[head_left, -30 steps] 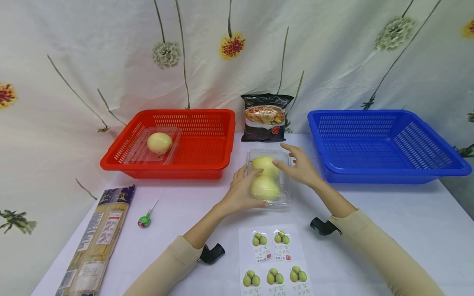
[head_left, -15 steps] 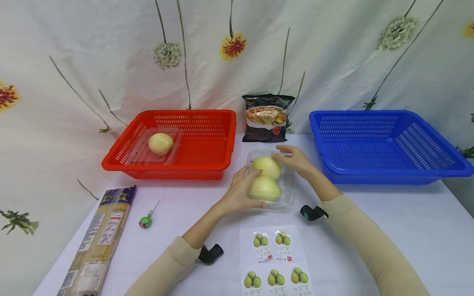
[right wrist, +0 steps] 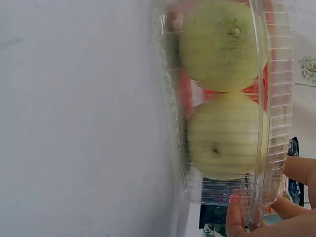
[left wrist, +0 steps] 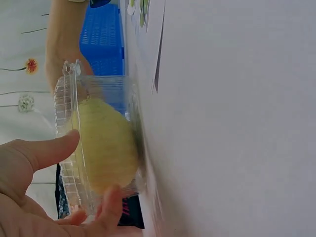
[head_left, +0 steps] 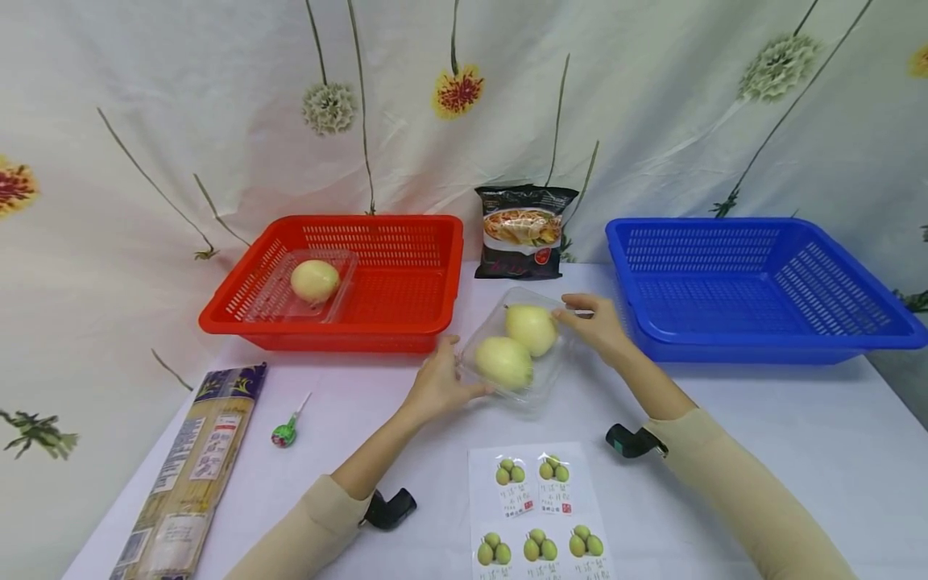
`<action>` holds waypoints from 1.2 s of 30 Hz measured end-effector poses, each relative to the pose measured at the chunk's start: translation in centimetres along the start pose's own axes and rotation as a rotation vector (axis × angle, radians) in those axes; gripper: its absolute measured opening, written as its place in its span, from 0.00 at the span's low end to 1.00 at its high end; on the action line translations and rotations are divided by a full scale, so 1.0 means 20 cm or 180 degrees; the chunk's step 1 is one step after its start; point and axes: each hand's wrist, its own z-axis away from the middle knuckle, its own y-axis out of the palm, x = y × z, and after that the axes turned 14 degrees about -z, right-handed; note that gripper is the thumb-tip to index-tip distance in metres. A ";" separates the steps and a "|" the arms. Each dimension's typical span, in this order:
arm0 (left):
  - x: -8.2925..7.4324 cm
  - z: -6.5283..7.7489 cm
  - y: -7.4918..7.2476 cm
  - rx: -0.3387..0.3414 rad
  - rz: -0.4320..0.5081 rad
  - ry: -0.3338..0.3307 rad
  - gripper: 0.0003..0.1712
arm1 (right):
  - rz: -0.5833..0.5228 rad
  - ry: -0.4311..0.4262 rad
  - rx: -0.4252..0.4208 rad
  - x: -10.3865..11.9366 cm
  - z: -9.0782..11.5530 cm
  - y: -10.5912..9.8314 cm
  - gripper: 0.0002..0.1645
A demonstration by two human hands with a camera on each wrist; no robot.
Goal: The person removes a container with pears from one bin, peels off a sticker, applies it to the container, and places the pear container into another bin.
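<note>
A clear plastic box (head_left: pixel 545 372) with two pale yellow pears (head_left: pixel 503 362) lies slanted in the middle of the white table, its far end turned to the right. My left hand (head_left: pixel 437 385) grips its near left end; in the left wrist view the thumb (left wrist: pixel 57 150) presses the lid's rim and the fingers (left wrist: pixel 111 205) reach round the other side. At the far right corner my right hand (head_left: pixel 600 324) pinches the rim. The right wrist view shows both pears (right wrist: pixel 227 136) through the ribbed side wall, with fingertips (right wrist: pixel 235 217) at the end.
A red basket (head_left: pixel 341 326) with another pear box stands at back left, a blue basket (head_left: pixel 761 334) at back right. Between them stands a black noodle packet (head_left: pixel 522 262). A lollipop (head_left: pixel 285 433), a noodle bag (head_left: pixel 192 475) and a pear sticker sheet (head_left: pixel 538 507) lie nearer.
The box has turned clockwise from nearly straight to slanted. My left hand has shifted left with its near end, while the right hand has closed on the far right corner.
</note>
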 end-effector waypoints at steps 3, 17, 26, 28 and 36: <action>0.02 0.01 -0.01 -0.0046 0.0170 -0.0046 0.38 | 0.0079 0.0040 -0.0072 0.00 0.04 0.00 0.29; 0.04 -0.02 -0.01 0.0285 0.1170 -0.0010 0.54 | 0.0000 0.0242 -0.0027 -0.02 0.17 -0.03 0.36; 0.01 -0.02 0.02 0.0097 0.1045 -0.0049 0.56 | -0.0173 0.0376 0.0461 -0.01 0.09 -0.04 0.42; 0.01 -0.02 0.03 0.0054 0.1045 -0.0031 0.56 | -0.0269 0.0397 0.0543 -0.02 0.07 -0.05 0.42; 0.01 -0.03 0.06 -0.0008 0.0981 0.0028 0.58 | -0.0302 0.0249 0.0529 -0.06 0.06 -0.07 0.39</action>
